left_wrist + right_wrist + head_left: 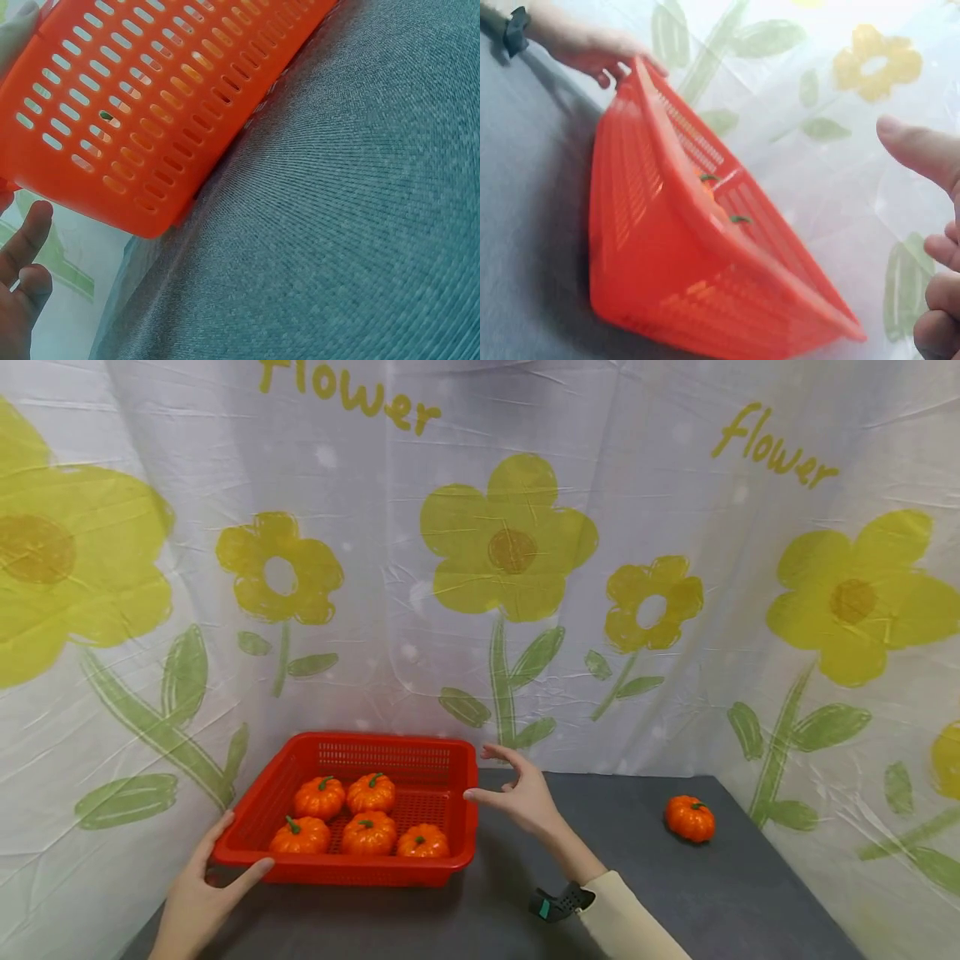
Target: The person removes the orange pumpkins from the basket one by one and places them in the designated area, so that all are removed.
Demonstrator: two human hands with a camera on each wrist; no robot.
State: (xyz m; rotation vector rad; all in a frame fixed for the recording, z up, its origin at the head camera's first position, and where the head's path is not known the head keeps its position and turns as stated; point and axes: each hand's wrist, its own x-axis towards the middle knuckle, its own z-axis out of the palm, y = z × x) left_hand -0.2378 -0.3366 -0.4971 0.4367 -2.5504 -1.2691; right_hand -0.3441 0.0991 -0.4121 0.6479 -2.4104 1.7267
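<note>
A red plastic basket (442, 863) with slotted walls holds several small orange pumpkins (369, 833) with green stems. My left hand (197, 893) grips the basket's near left corner, its thumb by the front rim and fingers along the left side. In the left wrist view, some lower fingers (26, 244) of that hand stand off the wall. My right hand (521, 793) is beside the right rim, thumb and index finger spread, holding nothing. The right wrist view shows its thumb (922, 150) apart from the basket (675, 262).
One more orange pumpkin (690, 819) lies on the dark grey tabletop (600, 827) at the right, away from both hands. A white curtain (375, 677) printed with yellow flowers hangs behind and at both sides of the table. A black wristband (561, 902) is on my right wrist.
</note>
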